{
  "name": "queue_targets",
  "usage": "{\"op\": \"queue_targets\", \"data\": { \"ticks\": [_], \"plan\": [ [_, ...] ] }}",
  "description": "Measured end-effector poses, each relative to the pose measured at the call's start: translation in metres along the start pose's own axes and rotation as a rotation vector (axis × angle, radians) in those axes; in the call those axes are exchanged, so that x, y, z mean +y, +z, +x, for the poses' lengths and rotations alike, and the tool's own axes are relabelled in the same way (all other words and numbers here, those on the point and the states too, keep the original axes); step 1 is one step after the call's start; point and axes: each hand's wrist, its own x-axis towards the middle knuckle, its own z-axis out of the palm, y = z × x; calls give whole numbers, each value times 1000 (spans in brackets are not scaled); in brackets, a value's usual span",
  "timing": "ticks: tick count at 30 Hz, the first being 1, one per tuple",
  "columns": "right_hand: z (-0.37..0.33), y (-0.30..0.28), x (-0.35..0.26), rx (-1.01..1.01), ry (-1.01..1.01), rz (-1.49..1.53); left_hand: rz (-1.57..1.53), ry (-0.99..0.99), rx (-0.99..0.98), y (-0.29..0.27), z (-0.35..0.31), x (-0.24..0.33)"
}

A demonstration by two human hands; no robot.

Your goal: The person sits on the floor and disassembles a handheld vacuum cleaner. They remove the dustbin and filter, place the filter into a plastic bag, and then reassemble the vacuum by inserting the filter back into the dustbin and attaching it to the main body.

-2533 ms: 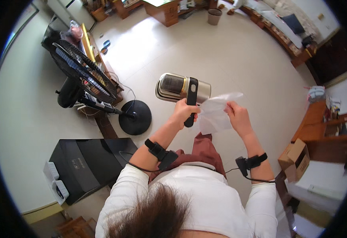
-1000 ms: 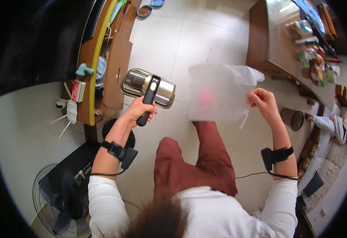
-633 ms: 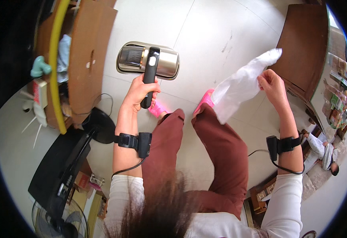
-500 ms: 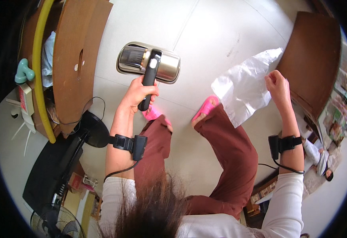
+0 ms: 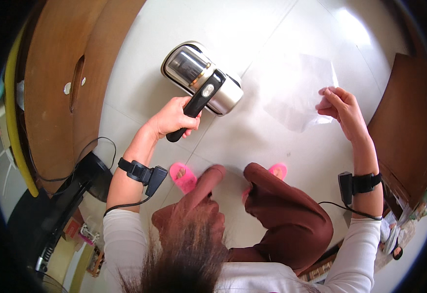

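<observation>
My left hand (image 5: 177, 118) is wrapped round the black handle of a handheld vacuum cleaner (image 5: 228, 96). Its body is silver, with a see-through dark cup at the upper left and a wide flat head beneath, and it is held out above the floor. Opposite, my right hand (image 5: 344, 108) pinches the edge of a clear plastic bag (image 5: 299, 97), thumb against the fingers. The bag hangs limp to the left of that hand and is partly smeared by motion, so its lower edge is hard to make out.
A brown wooden cabinet (image 5: 96, 34) stands at the left, with a yellow tube (image 5: 13, 117) along it. A black cable (image 5: 111, 140) runs near a black fan base (image 5: 94, 173). Brown furniture (image 5: 409, 132) borders the right. Pink slippers (image 5: 183, 178) are on my feet on the tiled floor.
The vacuum cleaner has shifted right and turned slightly. The plastic bag has swung away from my right leg, and my right hand has turned. My feet have moved nearer to my body.
</observation>
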Motion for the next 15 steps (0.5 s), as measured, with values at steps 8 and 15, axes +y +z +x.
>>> {"op": "queue_targets", "data": {
  "ticks": [8, 15],
  "plan": [
    [34, 22, 2, -88, -218, 72, 75, 127, -13, -28, 36, -10],
    [30, 45, 13, -74, -245, -155, 8, 137, -36, -24, 43, -18]
  ]
}}
